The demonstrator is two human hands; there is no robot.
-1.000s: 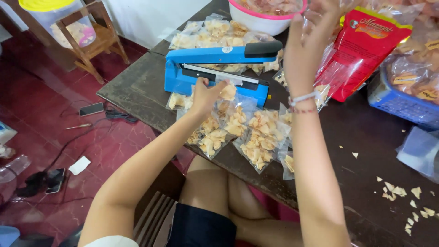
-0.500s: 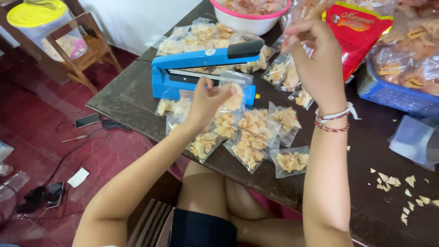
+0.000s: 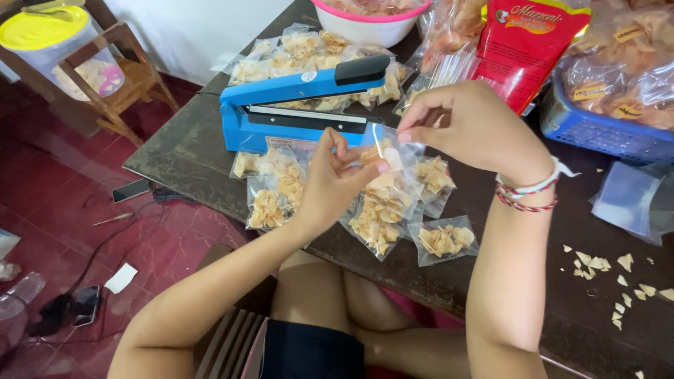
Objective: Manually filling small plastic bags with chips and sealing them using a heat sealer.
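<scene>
You pinched the top of a little clear snack bag (image 3: 387, 163) with your left hand (image 3: 335, 184) and right hand (image 3: 472, 126), just in front of the blue sealer (image 3: 295, 105) on the desk (image 3: 533, 281).

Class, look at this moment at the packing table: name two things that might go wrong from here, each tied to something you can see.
1. The left hand and right hand pinch only the open top of the small clear bag; if it tips, chips may spill out.
2. Filled bags crowd the front of the blue heat sealer, so one might get knocked off the table edge.
</scene>
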